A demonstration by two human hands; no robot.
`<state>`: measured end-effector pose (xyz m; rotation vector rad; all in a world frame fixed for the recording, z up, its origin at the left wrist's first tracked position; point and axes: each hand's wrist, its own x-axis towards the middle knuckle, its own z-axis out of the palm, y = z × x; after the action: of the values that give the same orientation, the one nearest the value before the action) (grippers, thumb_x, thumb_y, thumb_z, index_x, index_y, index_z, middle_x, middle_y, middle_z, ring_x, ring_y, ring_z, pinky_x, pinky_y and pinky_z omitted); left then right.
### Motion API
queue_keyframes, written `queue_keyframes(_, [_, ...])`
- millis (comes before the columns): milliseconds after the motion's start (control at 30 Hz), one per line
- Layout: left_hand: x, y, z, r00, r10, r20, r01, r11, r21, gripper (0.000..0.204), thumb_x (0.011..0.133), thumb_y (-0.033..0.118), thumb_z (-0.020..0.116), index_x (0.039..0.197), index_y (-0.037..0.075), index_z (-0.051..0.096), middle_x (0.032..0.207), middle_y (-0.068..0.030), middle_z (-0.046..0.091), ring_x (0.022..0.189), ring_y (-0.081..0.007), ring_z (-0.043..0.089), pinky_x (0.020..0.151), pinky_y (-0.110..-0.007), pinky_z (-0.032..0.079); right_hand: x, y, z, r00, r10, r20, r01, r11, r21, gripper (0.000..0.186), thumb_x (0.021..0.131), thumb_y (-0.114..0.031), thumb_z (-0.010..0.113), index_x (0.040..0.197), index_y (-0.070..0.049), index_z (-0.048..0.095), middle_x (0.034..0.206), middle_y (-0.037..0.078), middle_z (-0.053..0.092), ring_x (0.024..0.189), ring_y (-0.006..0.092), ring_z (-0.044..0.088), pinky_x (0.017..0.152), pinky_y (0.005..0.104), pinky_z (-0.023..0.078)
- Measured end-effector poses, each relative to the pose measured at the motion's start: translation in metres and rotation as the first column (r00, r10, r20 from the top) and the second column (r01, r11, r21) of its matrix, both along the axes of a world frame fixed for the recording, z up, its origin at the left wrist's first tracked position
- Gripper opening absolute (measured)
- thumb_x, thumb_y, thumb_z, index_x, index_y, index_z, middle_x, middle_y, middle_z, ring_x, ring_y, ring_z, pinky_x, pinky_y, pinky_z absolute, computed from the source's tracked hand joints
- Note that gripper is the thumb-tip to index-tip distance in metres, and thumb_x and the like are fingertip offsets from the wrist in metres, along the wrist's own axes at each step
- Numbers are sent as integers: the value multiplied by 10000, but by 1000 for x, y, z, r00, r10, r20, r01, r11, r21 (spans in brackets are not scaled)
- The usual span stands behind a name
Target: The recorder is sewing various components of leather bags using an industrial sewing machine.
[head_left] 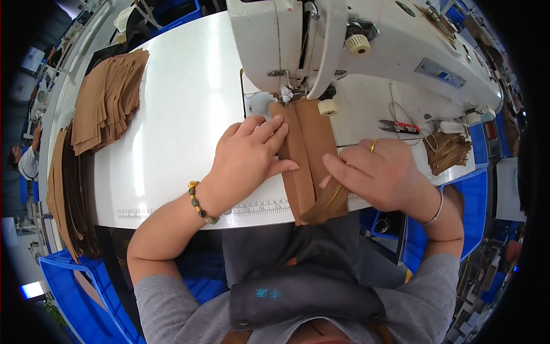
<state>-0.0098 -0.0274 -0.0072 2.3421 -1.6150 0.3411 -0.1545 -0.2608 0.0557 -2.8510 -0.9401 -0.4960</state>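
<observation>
Brown panel [316, 137] reaches the table edge [258, 223], left fingers [266, 132] flattened atop, right fingers [347, 173] holding a strip [327, 202].

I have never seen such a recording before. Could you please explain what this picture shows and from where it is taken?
A camera on a person's head looks down; its wide lens bends straight edges. There is no robot arm, only two bare hands working. In front stands a white sewing machine. On the white table lie stacked brown pieces at left, with red-and-black snips and smaller brown pieces at right. The left hand rests on a brown panel at the machine; the right hand appears to hold a brown strip with a yellow line.
</observation>
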Motion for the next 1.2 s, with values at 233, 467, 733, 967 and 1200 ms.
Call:
queue_keyframes(233, [1, 3, 0, 1000, 0, -4, 0, 1000, 7, 580, 774, 388, 804, 1254, 75, 711, 1363, -34, 672, 1212, -246, 617, 970, -383, 537, 54, 19, -44, 878, 242, 414, -258, 966, -17, 220, 773, -165, 724, 955, -46, 692, 882, 35, 632, 701, 132, 617, 577, 245, 504])
queue_keyframes(467, [-2, 2, 3, 991, 49, -127, -51, 998, -19, 666, 731, 358, 831, 1297, 58, 653, 1409, -45, 621, 1249, -270, 592, 994, -394, 513, 65, 18, -80, 948, 188, 257, -251, 937, 242, 178, 787, -139, 714, 930, -59, 645, 949, 40, 654, 795, 181, 652, 620, 289, 544])
queue_keyframes(733, [-5, 0, 3, 1000, 6, 3, -6, 1000, 27, 761, 705, 378, 854, 1327, 17, 604, 1436, -116, 588, 1328, -288, 528, 1058, -419, 456, 67, 13, -80, 957, 218, 190, -264, 928, 263, 195, 759, -150, 718, 914, -66, 634, 1006, 62, 681, 871, 199, 670, 705, 322, 559])
queue_keyframes(967, [-4, 1, 4, 993, 46, -107, -37, 996, 83, 763, 675, 336, 882, 1336, 57, 620, 1436, -60, 620, 1336, -285, 539, 1087, -437, 437, 67, 16, -81, 984, -138, -115, 167, 939, 301, 197, 793, -131, 717, 971, -74, 656, 1132, 71, 706, 889, 208, 696, 856, 384, 536])
queue_keyframes(1200, [-6, 1, 9, 994, 71, -89, -62, 993, 100, 720, 668, 324, 882, 1301, 67, 655, 1433, -50, 619, 1336, -281, 533, 1087, -438, 437, 66, 10, -87, 998, -56, 8, 54, 980, 189, 270, 815, -162, 724, 1067, -74, 681, 1326, 83, 692, 989, 207, 712, 919, 383, 533])
